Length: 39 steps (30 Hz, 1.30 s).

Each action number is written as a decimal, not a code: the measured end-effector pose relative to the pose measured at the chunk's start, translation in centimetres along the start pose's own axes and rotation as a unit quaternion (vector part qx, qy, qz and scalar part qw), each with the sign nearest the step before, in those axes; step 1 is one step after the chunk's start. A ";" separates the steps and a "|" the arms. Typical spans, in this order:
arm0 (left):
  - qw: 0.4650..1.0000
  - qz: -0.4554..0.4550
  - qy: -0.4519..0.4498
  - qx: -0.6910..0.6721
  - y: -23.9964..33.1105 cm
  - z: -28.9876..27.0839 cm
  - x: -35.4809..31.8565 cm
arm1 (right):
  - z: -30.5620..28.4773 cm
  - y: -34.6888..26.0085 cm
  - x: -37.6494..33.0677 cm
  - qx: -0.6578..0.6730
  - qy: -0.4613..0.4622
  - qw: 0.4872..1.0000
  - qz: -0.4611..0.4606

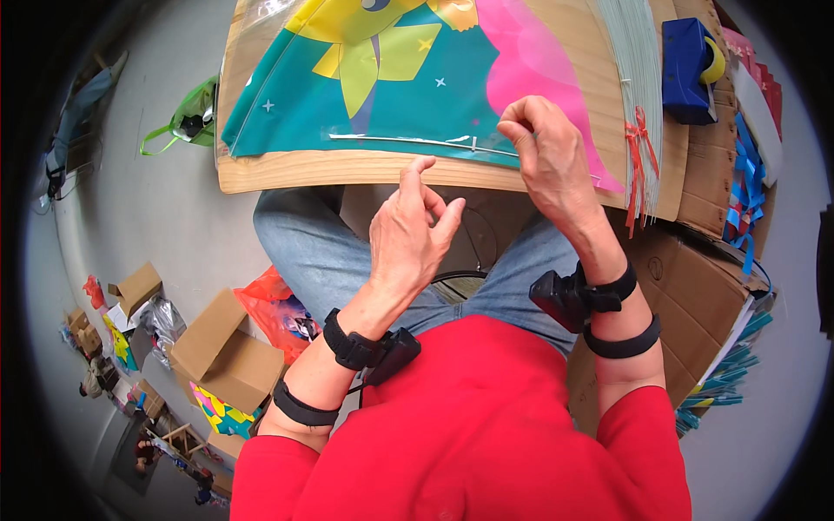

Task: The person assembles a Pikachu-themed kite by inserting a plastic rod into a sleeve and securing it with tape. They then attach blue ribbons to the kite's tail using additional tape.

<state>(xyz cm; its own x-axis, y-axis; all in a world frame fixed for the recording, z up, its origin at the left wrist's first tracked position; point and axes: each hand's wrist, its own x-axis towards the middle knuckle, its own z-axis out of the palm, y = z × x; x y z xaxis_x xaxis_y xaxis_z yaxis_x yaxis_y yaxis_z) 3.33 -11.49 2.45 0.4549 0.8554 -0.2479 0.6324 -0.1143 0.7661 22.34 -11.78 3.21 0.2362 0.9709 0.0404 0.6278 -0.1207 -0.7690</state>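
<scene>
A large printed plastic sheet (408, 87) in teal, yellow and pink, like a kite's sail, lies flat on the wooden board. Along its near edge runs a thin white rod (400, 140), with small bits that look like clear tape across it. My left hand (410, 230) is just off the board's front edge, index finger stretched out and thumb apart, holding nothing I can see. Over the sheet's near right part is my right hand (556, 156), thumb and fingers pinched together. Whatever may be between those fingertips is too small to make out.
A bundle of thin pale rods (643, 95) tied with red strips lies on the board's right side. Beyond it stands a blue tape dispenser (689, 74). Cardboard boxes (228, 356) and a red plastic bag (276, 304) are at left; a green bag (193, 113) touches the board.
</scene>
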 end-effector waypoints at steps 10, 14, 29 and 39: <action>0.901 0.309 0.049 0.299 -5.2 1.9 1.3 | 2.5 2.3 1.1 -0.049 -0.049 0.995 -0.076; 0.899 0.311 0.039 0.307 -5.5 2.1 1.2 | 3.0 2.7 1.2 -0.074 -0.062 0.990 -0.105; 0.921 0.314 0.050 0.225 -6.2 2.0 1.4 | 3.9 4.1 2.0 -0.082 -0.094 0.980 -0.157; 0.918 0.305 0.023 0.252 -5.8 1.8 1.3 | 3.8 4.3 2.4 -0.081 -0.097 0.977 -0.170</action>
<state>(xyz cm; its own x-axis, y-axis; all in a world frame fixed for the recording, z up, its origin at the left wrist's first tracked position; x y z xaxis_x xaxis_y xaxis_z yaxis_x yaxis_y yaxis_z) 1.37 -10.57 -3.39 0.8017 0.5731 0.1699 0.4837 -0.7889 0.3791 22.79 -9.16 -2.41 -0.1419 0.9797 0.1414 0.7579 0.1994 -0.6211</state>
